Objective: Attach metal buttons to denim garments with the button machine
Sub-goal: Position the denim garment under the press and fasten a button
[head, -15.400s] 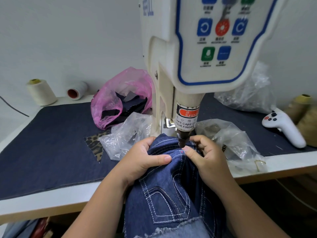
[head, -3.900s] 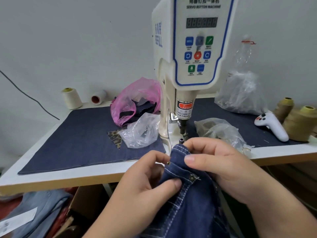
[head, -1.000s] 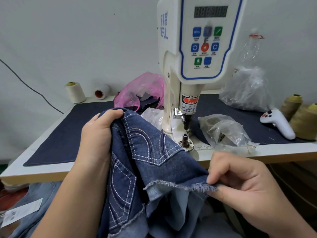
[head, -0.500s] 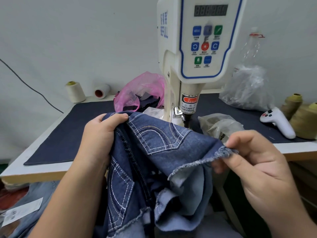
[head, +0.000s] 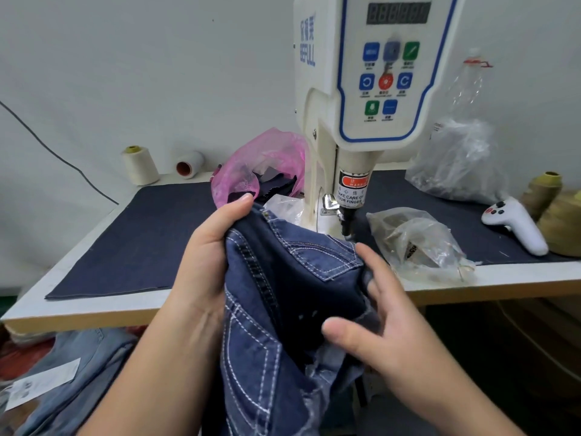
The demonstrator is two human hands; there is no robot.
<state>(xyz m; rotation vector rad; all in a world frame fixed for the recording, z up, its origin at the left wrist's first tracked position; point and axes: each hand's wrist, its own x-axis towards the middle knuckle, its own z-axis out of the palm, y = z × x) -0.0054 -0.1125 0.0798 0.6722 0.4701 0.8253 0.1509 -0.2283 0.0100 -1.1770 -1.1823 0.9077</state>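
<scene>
A dark blue denim garment (head: 283, 287) with white stitching hangs bunched between my hands, in front of the table edge. My left hand (head: 207, 265) grips its upper left fold, thumb on top near a small metal button (head: 266, 215). On the right side of the garment lies my right hand (head: 377, 313), fingers spread and loosely bent on the cloth. The cream button machine (head: 371, 89) stands behind, its punch (head: 346, 225) just above and beyond the garment. The lower die is hidden by the denim.
A dark denim mat (head: 141, 240) covers the white table (head: 94, 313). A pink bag (head: 261, 165), clear plastic bags (head: 418, 243), thread cones (head: 140, 165), olive cones (head: 547, 196) and a white controller (head: 515, 226) lie on it. Light denim garments (head: 78, 366) are piled below left.
My right hand let go of the frayed hem it pinched and dropped onto the garment's right side. The denim is now gathered lower and closer between both hands.
</scene>
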